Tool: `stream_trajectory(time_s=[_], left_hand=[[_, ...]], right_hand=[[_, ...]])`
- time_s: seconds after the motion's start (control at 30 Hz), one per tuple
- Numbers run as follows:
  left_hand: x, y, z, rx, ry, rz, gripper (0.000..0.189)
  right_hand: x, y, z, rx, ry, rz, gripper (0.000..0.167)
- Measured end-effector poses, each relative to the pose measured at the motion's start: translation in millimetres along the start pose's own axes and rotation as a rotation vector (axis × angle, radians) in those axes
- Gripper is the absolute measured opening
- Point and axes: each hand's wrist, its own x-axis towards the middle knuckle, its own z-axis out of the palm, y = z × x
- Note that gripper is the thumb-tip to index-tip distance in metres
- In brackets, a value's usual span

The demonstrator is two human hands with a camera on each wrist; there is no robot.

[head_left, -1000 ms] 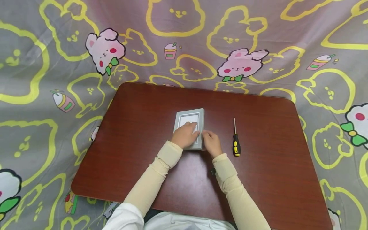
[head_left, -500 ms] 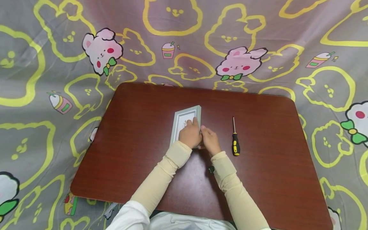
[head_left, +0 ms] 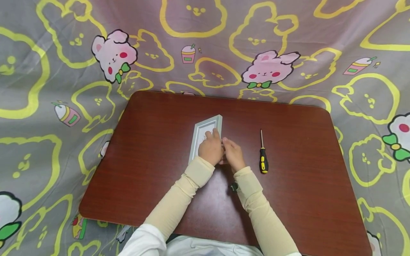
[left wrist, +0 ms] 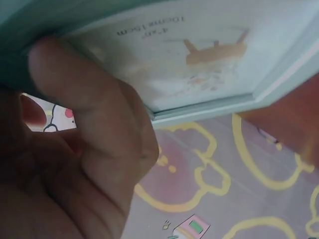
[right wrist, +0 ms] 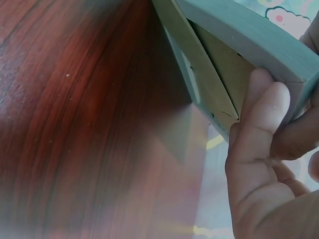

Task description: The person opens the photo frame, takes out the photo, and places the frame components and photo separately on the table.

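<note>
A pale grey-green picture frame (head_left: 193, 142) stands tilted over the table, its right side raised. My left hand (head_left: 211, 148) lies across its front and grips the right side, with fingers over the printed sheet (left wrist: 214, 55) inside. My right hand (head_left: 233, 153) is at the same raised side. In the right wrist view, the fingertips (right wrist: 276, 97) of this hand bend against the frame's side and the edge of its recessed back. The brown backing board (right wrist: 204, 59) shows there on the underside. Part of the frame's near right corner is hidden behind my hands.
A screwdriver (head_left: 263, 160) with a black and yellow handle lies to the right of my right hand, its tip pointing away. The reddish-brown table (head_left: 301, 142) has rounded corners. A cartoon-printed cloth (head_left: 217, 21) hangs round its back and sides.
The frame has gone from lying nearly flat to tilted, its right side lifted and shifted slightly left. My left hand moved right to the frame's edge; the right hand came closer. The screwdriver stayed put.
</note>
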Motion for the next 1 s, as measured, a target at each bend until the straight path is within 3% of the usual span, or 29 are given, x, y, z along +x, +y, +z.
stream_trajectory(time_s=[0.23,0.4,0.6,0.83,1.0], left_hand=[[0.5,-1.0,-4.5,0.155,0.149,-0.012,0.056],[1.5,-5.7,-7.6,0.210,0.244,-0.035,0.054],[-0.5,-9.1,-11.6,0.191,0.291,-0.032,0.057],[-3.0,-4.7,-16.6,0.103,0.362,0.028,0.051],[-4.1,-0.4,-20.0,0.087,0.366,0.032,0.056]], right_hand=[[1.4,-4,3,0.023,-0.055,-0.011,0.046],[6.0,-1,5,0.030,-0.104,-0.014,0.045],[8.7,10,6,0.002,-0.115,0.013,0.044],[9.5,23,13,-0.039,-0.129,0.024,0.042],[8.7,27,17,-0.030,-0.118,0.007,0.039]])
